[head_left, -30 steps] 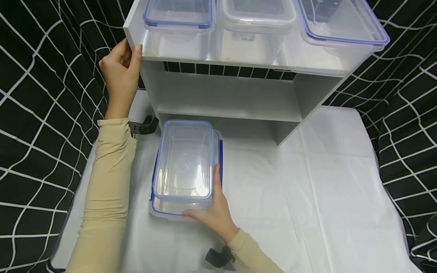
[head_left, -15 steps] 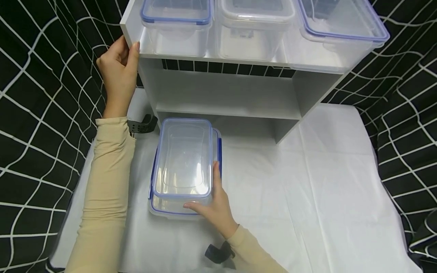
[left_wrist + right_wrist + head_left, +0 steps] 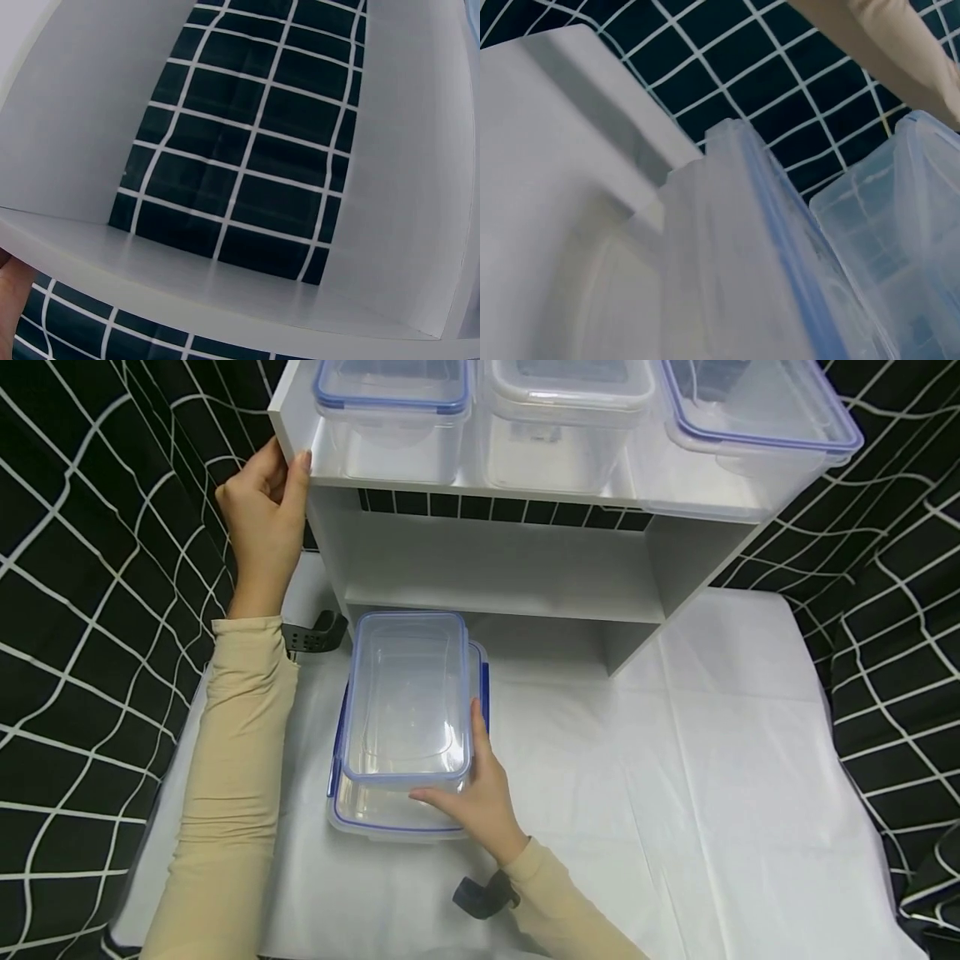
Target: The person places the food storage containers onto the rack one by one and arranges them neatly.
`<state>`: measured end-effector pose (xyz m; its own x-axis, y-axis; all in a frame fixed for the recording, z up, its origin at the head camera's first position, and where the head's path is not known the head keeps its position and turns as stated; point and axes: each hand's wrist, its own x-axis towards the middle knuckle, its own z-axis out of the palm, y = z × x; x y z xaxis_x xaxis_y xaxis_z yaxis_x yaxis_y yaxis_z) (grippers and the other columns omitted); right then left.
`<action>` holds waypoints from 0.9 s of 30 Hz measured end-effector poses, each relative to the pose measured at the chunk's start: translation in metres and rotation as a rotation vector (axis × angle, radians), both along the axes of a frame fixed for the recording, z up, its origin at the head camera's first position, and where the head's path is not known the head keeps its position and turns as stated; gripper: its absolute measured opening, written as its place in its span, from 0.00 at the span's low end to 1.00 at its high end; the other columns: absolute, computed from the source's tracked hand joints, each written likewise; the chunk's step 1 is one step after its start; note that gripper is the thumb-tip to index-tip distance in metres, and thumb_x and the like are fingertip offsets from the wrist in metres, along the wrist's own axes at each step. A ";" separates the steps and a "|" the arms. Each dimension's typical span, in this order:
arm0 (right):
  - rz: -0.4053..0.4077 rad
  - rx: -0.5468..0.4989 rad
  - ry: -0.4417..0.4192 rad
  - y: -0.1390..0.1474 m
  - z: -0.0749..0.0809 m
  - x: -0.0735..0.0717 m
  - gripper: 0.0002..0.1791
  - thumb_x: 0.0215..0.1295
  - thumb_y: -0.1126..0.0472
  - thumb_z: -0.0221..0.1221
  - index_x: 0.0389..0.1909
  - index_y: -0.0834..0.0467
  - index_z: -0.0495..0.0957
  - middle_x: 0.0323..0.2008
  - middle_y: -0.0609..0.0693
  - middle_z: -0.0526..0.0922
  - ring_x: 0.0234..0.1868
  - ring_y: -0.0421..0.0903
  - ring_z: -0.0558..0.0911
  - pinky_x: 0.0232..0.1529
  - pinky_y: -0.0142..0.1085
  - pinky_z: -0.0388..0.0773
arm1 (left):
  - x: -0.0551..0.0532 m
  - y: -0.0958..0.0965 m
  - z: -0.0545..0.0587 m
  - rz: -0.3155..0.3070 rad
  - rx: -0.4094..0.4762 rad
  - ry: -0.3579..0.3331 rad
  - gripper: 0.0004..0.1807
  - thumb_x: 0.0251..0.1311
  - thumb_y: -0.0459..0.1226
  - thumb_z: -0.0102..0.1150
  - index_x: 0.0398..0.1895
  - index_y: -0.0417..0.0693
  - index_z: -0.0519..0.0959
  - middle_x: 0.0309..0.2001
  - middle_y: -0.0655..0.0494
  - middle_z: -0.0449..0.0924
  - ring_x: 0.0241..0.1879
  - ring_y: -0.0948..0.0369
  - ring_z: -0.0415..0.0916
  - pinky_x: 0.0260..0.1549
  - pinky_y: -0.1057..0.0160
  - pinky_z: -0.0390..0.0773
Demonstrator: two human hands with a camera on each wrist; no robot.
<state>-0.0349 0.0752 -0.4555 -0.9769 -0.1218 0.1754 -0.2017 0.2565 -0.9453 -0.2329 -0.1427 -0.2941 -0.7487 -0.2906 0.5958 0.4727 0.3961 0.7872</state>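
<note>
My left hand grips the upper left corner of a white shelf unit, thumb on the front edge. In the left wrist view only a sliver of that hand shows by the white panel. Two clear lidded food containers are stacked on the table before the shelf. The upper container, with a pale blue rim, sits toward the far side of the larger, blue-clipped lower container. My right hand lies at the upper container's near right corner, forefinger straight along its side and thumb stretched across the near side.
Three clear containers stand on the shelf's top: one with a blue-rimmed lid, one with a clear lid, and a wide one at right. A white cloth covers the table. Black white-gridded fabric hangs around it.
The upper container has slid away from me over the lower one, toward the shelf, and my right hand has moved forward with it. My left hand keeps its hold on the shelf corner.
</note>
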 end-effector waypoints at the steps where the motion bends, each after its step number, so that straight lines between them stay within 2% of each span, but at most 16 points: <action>1: 0.009 -0.032 -0.002 0.001 0.000 0.000 0.69 0.36 0.67 0.76 0.75 0.53 0.38 0.73 0.56 0.48 0.71 0.53 0.53 0.68 0.50 0.53 | 0.000 0.000 0.000 0.001 -0.003 0.008 0.17 0.63 0.34 0.57 0.53 0.35 0.77 0.51 0.47 0.79 0.50 0.63 0.77 0.48 0.68 0.75; 4: 0.046 -0.155 -0.012 0.006 0.001 0.001 0.67 0.38 0.71 0.74 0.75 0.53 0.39 0.74 0.54 0.45 0.72 0.52 0.52 0.68 0.44 0.54 | 0.000 0.001 0.000 -0.003 -0.004 0.015 0.17 0.63 0.34 0.57 0.53 0.35 0.77 0.50 0.47 0.79 0.50 0.62 0.77 0.48 0.68 0.75; 6: 0.079 -0.235 -0.015 0.009 0.000 0.002 0.66 0.40 0.72 0.73 0.75 0.54 0.39 0.74 0.54 0.43 0.72 0.52 0.50 0.68 0.40 0.54 | 0.000 0.001 0.000 -0.005 0.003 -0.005 0.17 0.63 0.34 0.57 0.54 0.36 0.77 0.51 0.47 0.79 0.51 0.63 0.76 0.49 0.68 0.75; 10: 0.116 -0.279 -0.007 0.015 -0.002 0.006 0.64 0.43 0.70 0.72 0.75 0.56 0.39 0.74 0.55 0.42 0.72 0.54 0.49 0.68 0.36 0.53 | 0.000 0.000 0.001 -0.004 0.003 -0.036 0.17 0.63 0.35 0.57 0.54 0.37 0.77 0.52 0.48 0.79 0.51 0.65 0.76 0.49 0.69 0.74; 13: 0.118 -0.240 0.010 0.019 -0.006 0.010 0.64 0.41 0.72 0.72 0.75 0.56 0.39 0.74 0.56 0.44 0.72 0.54 0.49 0.68 0.34 0.53 | 0.000 0.000 0.001 -0.005 -0.003 -0.028 0.17 0.64 0.35 0.57 0.54 0.36 0.77 0.52 0.48 0.79 0.51 0.65 0.76 0.50 0.68 0.74; 17: 0.113 -0.175 0.039 0.018 -0.010 0.015 0.67 0.36 0.75 0.73 0.74 0.59 0.39 0.73 0.59 0.44 0.72 0.56 0.49 0.68 0.39 0.53 | 0.000 0.000 0.002 -0.004 -0.002 -0.021 0.17 0.64 0.34 0.56 0.54 0.37 0.77 0.52 0.48 0.79 0.51 0.64 0.76 0.50 0.68 0.74; 23: 0.063 -0.044 0.032 0.010 -0.010 0.016 0.73 0.30 0.68 0.78 0.74 0.59 0.35 0.74 0.52 0.43 0.72 0.55 0.49 0.67 0.56 0.50 | 0.000 -0.001 0.002 0.005 -0.012 -0.036 0.17 0.64 0.35 0.56 0.54 0.38 0.77 0.52 0.49 0.79 0.50 0.65 0.76 0.50 0.69 0.74; 27: 0.050 0.009 0.056 0.008 -0.011 0.010 0.76 0.27 0.65 0.79 0.75 0.55 0.35 0.74 0.54 0.44 0.71 0.56 0.52 0.66 0.57 0.53 | 0.001 -0.001 0.001 0.007 -0.011 -0.046 0.17 0.64 0.36 0.56 0.54 0.39 0.77 0.52 0.50 0.79 0.50 0.66 0.76 0.50 0.69 0.74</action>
<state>-0.0251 0.0835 -0.4665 -0.9581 -0.1725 0.2286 -0.2674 0.2533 -0.9297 -0.2315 -0.1433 -0.2930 -0.7736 -0.2895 0.5637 0.4332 0.4076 0.8039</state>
